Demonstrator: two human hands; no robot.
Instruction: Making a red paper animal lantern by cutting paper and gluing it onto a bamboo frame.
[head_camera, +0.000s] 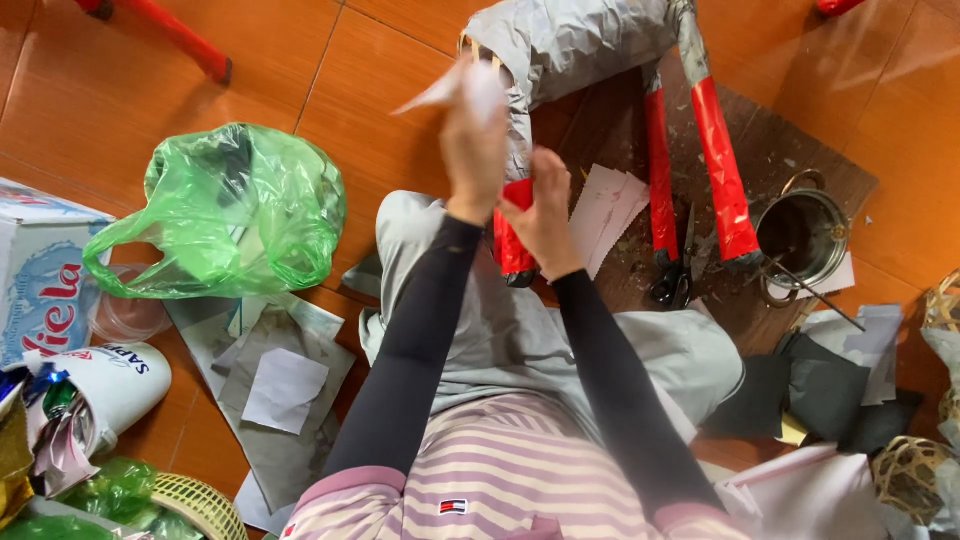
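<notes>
The left hand (474, 150) is pinching a pale, blurred scrap of paper (452, 88) and lifting it toward the grey paper-covered body of a legged frame figure (570, 40), apparently to lay it onto the surface there. The right hand (545, 215) is closing around a red-wrapped leg of the figure (512, 245), seemingly steadying it so the body is not shifting while the paper is going on. That leg is resting just above the person's grey-clad lap (520, 335), which is keeping the work close to both hands.

Beyond the hands, two more red-wrapped legs (722, 170) are slanting down onto a brown sheet of board on the floor (790, 150), with black-handled scissors (675, 280) lying between their feet and a small stack of white paper pieces (605, 210) just beside the held leg, within reach. A small metal pot with ring handles (802, 232) is sitting near the far leg, a thin stick leaning out of it.

To the left, a crumpled green plastic bag (240, 205), grey paper offcuts (285, 385) and a white plastic tub lying on its side (115, 385) are crowding the orange tiled floor (120, 90); dark paper sheets (825, 395) are filling the right side. Open tile is remaining mostly at the upper left, so free room for moving is lying in that direction
</notes>
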